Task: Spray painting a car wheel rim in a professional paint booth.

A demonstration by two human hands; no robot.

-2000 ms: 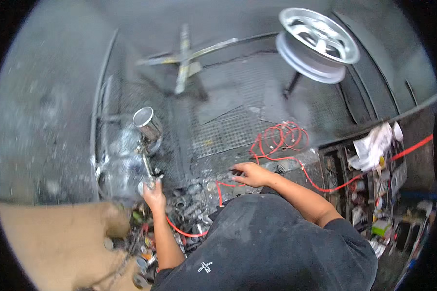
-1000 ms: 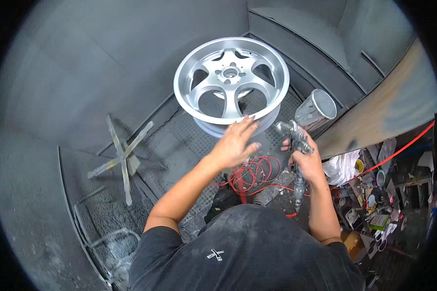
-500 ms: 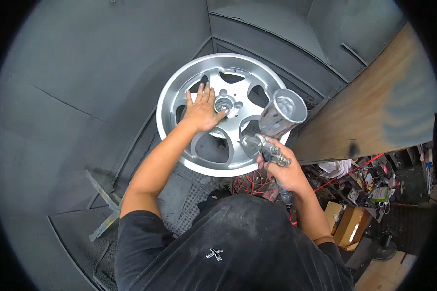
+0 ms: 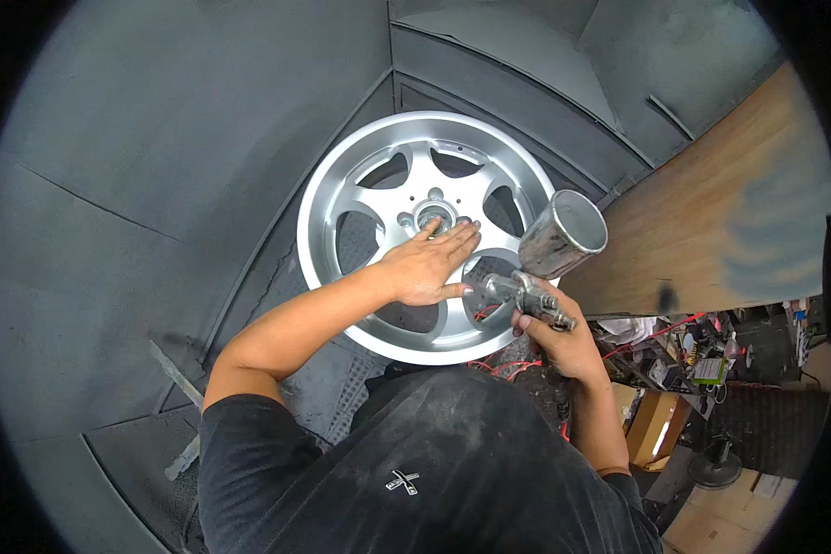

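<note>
A silver wheel rim with several curved spokes and a round hub opening faces up in front of me. Across its near spokes, just below the hub, lies my left hand, fingers stretched out toward the right. My right hand is wrapped round the handle of a spray gun over the rim's lower right edge. On top of the gun sits a metal paint cup, open at its mouth and smeared grey. The gun's nozzle points left, close to my left thumb. What holds the rim up is hidden.
Grey painted walls enclose the left and far sides. A wooden panel with grey overspray stands at right. Beyond it lie cluttered shelves and a cardboard box. A red hose runs below the rim. Grey bars stand at lower left.
The rim has turned; its spokes and hub holes sit differently. My left hand has swung from the hub's left to below it, fingers now pointing right. The spray gun has shifted slightly right and nearer.
</note>
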